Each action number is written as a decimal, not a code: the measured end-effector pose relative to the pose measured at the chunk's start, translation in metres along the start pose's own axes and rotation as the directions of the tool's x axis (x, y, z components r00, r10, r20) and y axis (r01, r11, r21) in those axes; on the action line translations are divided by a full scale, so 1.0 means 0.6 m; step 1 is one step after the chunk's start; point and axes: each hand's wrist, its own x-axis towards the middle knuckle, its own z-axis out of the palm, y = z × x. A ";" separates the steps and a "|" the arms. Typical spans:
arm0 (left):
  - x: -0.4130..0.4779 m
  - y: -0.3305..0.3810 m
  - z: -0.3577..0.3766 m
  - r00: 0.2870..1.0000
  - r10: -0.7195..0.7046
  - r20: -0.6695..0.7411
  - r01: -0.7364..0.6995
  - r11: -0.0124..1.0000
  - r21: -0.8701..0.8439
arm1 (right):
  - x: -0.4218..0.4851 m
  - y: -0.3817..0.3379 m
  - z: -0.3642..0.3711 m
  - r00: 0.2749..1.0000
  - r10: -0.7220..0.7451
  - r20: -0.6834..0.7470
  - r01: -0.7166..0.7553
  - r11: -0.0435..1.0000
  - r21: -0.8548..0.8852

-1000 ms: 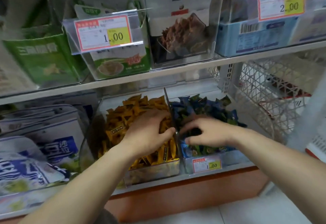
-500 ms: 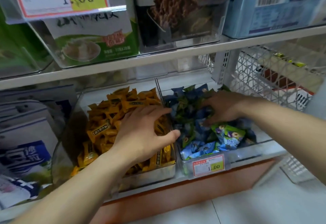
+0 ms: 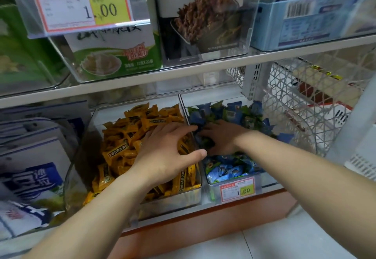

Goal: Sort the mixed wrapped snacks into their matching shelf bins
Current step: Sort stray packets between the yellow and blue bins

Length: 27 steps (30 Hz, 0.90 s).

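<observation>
Two clear bins stand side by side on the lower shelf. The left bin (image 3: 173, 199) is heaped with yellow wrapped snacks (image 3: 126, 136). The right bin (image 3: 268, 185) holds mixed blue and green wrapped snacks (image 3: 230, 169). My left hand (image 3: 168, 152) lies flat on the yellow heap with fingers spread, its thumb reaching over the divider between the bins. My right hand (image 3: 223, 136) is down in the right bin beside the divider, fingers curled round a dark green wrapped snack (image 3: 206, 142). Its fingertips are partly hidden among the wrappers.
A 1.00 price tag (image 3: 237, 190) sits on the right bin's front. The upper shelf (image 3: 183, 73) hangs close above with clear bins of boxed goods. A white wire basket (image 3: 305, 112) stands to the right, blue-and-white packs (image 3: 34, 177) to the left.
My right hand has moved from the back right of the blue-and-green bin leftward to the divider and curled into the wrappers. My left hand stays on the yellow snacks.
</observation>
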 end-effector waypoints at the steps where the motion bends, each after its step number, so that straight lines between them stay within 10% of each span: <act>1: 0.000 -0.001 -0.002 1.000 -0.002 0.010 0.002 1.000 -0.006 | -0.005 0.006 0.001 1.000 -0.010 -0.012 0.011 1.000 0.012; 8: -0.002 -0.002 -0.006 0.999 -0.007 0.037 0.008 1.000 -0.027 | -0.068 0.088 -0.016 0.969 0.180 -0.171 -0.168 0.983 0.078; 19: 0.005 -0.008 -0.005 0.999 0.016 0.044 -0.014 0.999 -0.050 | -0.018 0.077 -0.033 0.975 0.107 0.193 -0.153 0.958 0.241; 27: 0.008 -0.008 -0.007 0.999 0.014 0.051 -0.010 0.997 -0.076 | -0.014 0.063 0.001 0.988 0.127 0.092 -0.143 0.971 0.193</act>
